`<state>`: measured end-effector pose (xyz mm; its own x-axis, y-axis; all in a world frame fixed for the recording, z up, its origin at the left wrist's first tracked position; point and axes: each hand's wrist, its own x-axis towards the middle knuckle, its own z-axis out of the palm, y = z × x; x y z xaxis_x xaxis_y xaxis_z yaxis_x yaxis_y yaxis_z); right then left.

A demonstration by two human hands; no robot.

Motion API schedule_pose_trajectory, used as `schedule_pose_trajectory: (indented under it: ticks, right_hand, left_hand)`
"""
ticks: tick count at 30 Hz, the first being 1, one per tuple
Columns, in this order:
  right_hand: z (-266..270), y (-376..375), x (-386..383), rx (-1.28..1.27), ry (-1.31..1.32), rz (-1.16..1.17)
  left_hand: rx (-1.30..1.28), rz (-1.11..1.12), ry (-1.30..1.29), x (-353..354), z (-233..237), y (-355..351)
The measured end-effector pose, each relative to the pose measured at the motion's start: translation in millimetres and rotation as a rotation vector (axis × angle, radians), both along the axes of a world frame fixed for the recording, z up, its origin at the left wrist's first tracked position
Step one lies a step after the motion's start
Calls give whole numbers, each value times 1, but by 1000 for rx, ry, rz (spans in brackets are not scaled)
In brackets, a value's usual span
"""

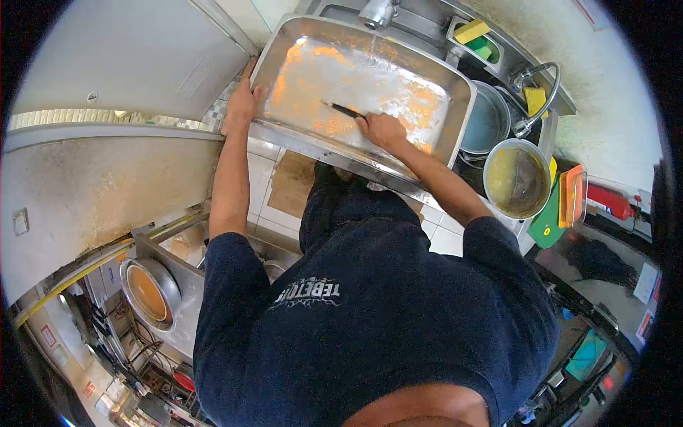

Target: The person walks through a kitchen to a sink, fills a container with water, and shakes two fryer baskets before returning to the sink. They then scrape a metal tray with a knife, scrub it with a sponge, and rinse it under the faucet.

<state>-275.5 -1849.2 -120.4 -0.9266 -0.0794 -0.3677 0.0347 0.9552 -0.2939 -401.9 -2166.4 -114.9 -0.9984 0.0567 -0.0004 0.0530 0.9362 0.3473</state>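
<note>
A large rectangular metal pan [284, 127] lies over the sink, its floor streaked and speckled with orange residue. At its near left corner my left hand [242, 105] grips the rim, fingers along the outer wall and thumb at the edge. Inside the pan, my right hand [384, 132] is closed around a slim black-handled tool [347, 111] that points left. Its short metal end lies low over the pan floor, too small to make out in kind. Water runs from the faucet [378, 13] into the far side of the pan.
To the right stand a pot of cloudy water [484, 119] and a round pot [517, 178] with yellowish residue. Behind them are a sponge holder [475, 41] and a curved spray faucet [551, 78]. Cutting boards [551, 217] lean at right; an orange-filled bowl [147, 293] sits lower left.
</note>
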Motion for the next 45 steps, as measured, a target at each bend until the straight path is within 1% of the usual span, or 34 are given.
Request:
schedule_pose_trajectory:
  ticks: [1,3,4,6,7,9,10,12,13,15,16,18,19,20,21,23,25,26,28,31,33,35,36,37,39,40,42,43,45]
  right_hand:
    - [1,-1,-5,5,1,3]
    - [5,-10,-9,-45,-7,-89]
    - [4,-17,-4,-52,-12,-90]
    - [5,-25,0,-45,-12,100]
    - [3,-23,-3,-42,-11,100]
    - [6,-21,-14,-112,37,-21]
    - [5,-24,-9,-115,32,-16]
    - [29,-35,3,-115,-84,125]
    - [25,-33,3,-113,-83,118]
    - [-2,-29,3,-45,-90,268]
    - [-33,-19,0,-95,-44,348]
    - [-12,3,2,-66,-74,384]
    - [-1,15,2,-26,-98,420]
    - [2,26,3,-25,-100,414]
    - [3,38,5,16,-79,294]
    - [5,60,7,59,-1,64]
    - [0,74,0,114,33,-46]
    - [-4,71,6,112,27,-47]
    - [-9,65,18,80,27,123]
    - [-4,79,7,73,24,106]
    - [-3,74,18,61,8,97]
    - [-1,66,28,50,16,284]
    - [-5,65,31,35,31,320]
    - [-5,67,26,36,38,316]
    - [6,71,14,87,-56,134]
    - [4,71,19,85,-60,138]
    - [1,72,31,60,13,331]
    - [2,76,28,67,16,322]
    - [9,85,20,125,63,172]
  left_hand:
    - [5,3,1,-3,-3,1]
    - [2,8,-3,-5,-11,-5]
    - [-5,8,-8,-3,-15,-9]
    - [-41,42,-82,-7,-11,-6]
    - [-38,43,-80,-8,-10,-5]
    - [-15,39,-76,-6,-9,-5]
    - [-18,44,-82,-3,-9,-6]
    - [-22,43,-66,-6,-12,-7]
    - [-20,36,-65,-8,-13,-6]
    - [-24,21,-55,-7,-19,-10]
    - [-27,25,-63,-2,-18,-11]
    - [-11,-25,29,1,-10,-7]
    - [-11,-29,27,-1,-12,-8]
    - [-18,7,-25,-3,-14,-10]
    - [-24,41,-79,-4,-13,-8]
    - [14,20,-52,2,-3,-4]
    - [49,9,-23,3,-3,-2]
    - [11,16,-35,0,-6,-5]
    - [-29,15,-45,-1,-13,-9]
    - [5,44,-72,-2,-8,-5]
    - [-32,9,-49,1,-6,-6]
    - [-22,12,-52,0,-6,-6]
    - [-17,14,-61,0,-5,-7]
    - [-18,11,-54,-3,-5,-8]
    - [-22,44,-124,1,-1,-5]
    - [-24,48,-129,6,0,-4]
    - [-42,52,-105,5,4,-2]
    - [-36,44,-101,0,2,-2]
    - [-12,21,-95,-2,-10,-9]
